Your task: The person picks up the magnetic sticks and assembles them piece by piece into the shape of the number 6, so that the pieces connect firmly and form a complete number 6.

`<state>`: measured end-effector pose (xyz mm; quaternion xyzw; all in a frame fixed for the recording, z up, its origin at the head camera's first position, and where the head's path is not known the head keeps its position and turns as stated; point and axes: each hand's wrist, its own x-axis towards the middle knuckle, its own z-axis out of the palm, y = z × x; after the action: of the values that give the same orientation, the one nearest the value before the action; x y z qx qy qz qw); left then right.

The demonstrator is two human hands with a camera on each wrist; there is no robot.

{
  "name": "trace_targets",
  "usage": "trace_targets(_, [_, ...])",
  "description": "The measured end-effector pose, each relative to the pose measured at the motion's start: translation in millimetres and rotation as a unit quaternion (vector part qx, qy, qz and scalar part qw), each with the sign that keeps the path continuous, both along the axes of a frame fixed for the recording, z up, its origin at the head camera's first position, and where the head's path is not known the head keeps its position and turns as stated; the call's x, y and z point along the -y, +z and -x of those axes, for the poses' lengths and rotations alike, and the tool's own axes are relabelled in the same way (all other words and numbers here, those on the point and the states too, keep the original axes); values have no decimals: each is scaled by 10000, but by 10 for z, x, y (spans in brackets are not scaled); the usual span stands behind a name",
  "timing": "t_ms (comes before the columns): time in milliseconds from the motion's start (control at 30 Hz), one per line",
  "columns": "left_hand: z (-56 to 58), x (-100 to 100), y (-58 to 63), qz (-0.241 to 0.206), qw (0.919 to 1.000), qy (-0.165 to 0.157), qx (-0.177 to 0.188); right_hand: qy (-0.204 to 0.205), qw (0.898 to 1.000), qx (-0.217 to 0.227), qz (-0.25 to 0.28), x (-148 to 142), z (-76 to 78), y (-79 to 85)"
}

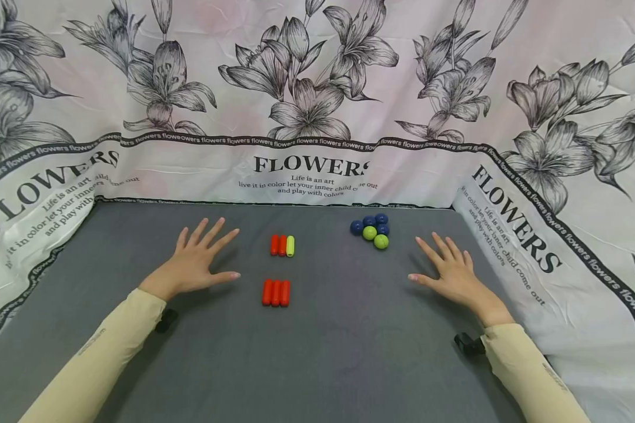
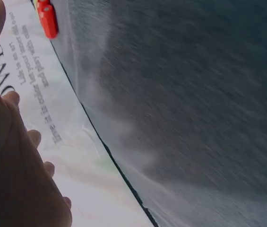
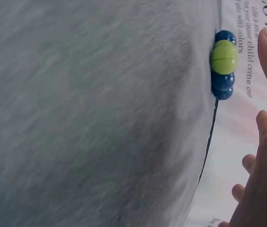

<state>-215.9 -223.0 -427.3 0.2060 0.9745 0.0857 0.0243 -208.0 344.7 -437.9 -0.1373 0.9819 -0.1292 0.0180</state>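
Note:
My left hand (image 1: pixel 193 264) is held over the left part of the table, fingers spread and holding nothing. To its right lie two red cylinders (image 1: pixel 278 245) side by side with a yellow-green one (image 1: pixel 290 246). Closer to me is a row of three red cylinders (image 1: pixel 276 292). The right hand (image 1: pixel 451 276) hovers on the other side with its fingers apart and nothing in them. Beyond its fingertips, to the left, sit several dark blue balls (image 1: pixel 356 227) clustered with two lime green balls (image 1: pixel 381 241). In the right wrist view the green balls (image 3: pixel 223 57) overlap the blue ones.
A dark grey cloth (image 1: pixel 317 364) covers the table. White fabric with black flower drawings and lettering (image 1: pixel 312 170) hangs behind it and along both sides. Black straps with small devices (image 1: pixel 468 344) sit at the wrists, below the cream sleeves (image 1: pixel 529 370).

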Motion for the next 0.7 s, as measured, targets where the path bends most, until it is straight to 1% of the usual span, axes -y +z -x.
trace_targets(100, [66,-106,4,-5,9999,-134,-55,13,9995,221,230,55,62,22])
trace_targets(200, [147,-234,16,-127,9994,-320,-3,46,9966,416,709,110,128,26])
trace_targets(300, [230,-350,21,-316,9981,-485,231,97,9902,570,1268,170,191,-10])
trace_targets(433, [377,-507,9,-682,9940,-653,560,44,9816,544,1828,240,272,-71])
trace_targets(533, [476,-606,1,-966,9894,-714,813,-207,9725,471,2272,306,331,-109])
trace_targets(633, [569,-692,-9,-1177,9845,-704,1095,-615,9592,427,2726,378,381,-138])
trace_targets(700, [633,-739,-29,-1274,9819,-680,1228,-845,9521,376,2913,436,410,-154])
